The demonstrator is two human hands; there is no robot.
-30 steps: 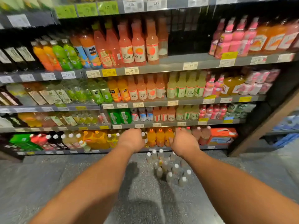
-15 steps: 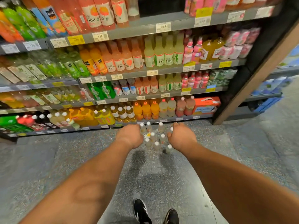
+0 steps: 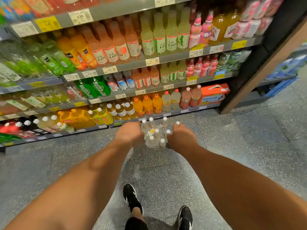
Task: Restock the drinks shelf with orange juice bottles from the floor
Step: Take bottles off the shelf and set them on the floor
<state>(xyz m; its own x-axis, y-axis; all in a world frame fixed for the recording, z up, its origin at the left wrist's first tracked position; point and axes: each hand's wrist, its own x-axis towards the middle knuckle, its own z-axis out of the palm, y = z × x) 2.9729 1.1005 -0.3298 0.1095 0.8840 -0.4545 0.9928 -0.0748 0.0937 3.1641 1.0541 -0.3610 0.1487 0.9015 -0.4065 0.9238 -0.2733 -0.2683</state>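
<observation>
both hands, left (image 3: 128,136) and right (image 3: 180,138), gripped opposite sides of a white-capped bottle pack (image 3: 155,134) above the floor (image 3: 232,146).

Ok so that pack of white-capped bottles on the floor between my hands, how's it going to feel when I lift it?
The pack of bottles holds many full-looking bottles, so probably heavy for its size. The wrap looks thin and clear, so it may sag or shift. With the left hand and right hand at opposite sides, it should lift fairly level.
</observation>
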